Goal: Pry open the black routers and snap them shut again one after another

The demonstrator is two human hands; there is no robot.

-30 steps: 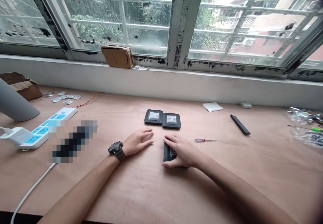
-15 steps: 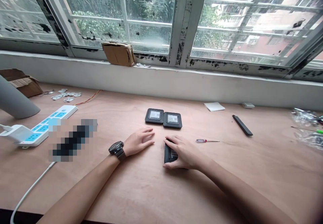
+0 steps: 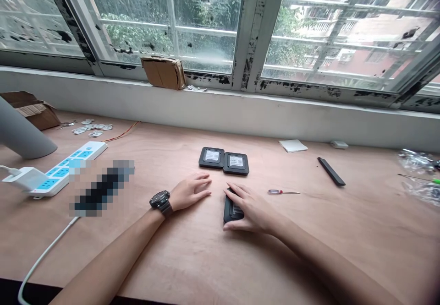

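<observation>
My right hand (image 3: 252, 209) spans a flat black case (image 3: 228, 211), its fingers over the far side and the thumb along the near side. The palm hides much of that case; part of a label shows beneath the fingers. My left hand (image 3: 188, 191) lies on the table to the left of it, fingers stretched out and holding nothing. Beyond both hands, two similar black square cases with white labels, the left one (image 3: 211, 157) and the right one (image 3: 236, 163), lie side by side, touching or almost touching.
A small screwdriver (image 3: 283, 192) and a black strip (image 3: 331, 171) lie to the right. A paper pad (image 3: 293, 145) is near the wall. On the left are a power strip (image 3: 70, 168), a blurred dark object (image 3: 102, 189) and a white cable (image 3: 44, 254). Plastic bags (image 3: 420, 190) lie far right.
The view has shifted slightly. My left hand stays flat on the table, and my right hand keeps its grip on the black case in nearly the same spot.
</observation>
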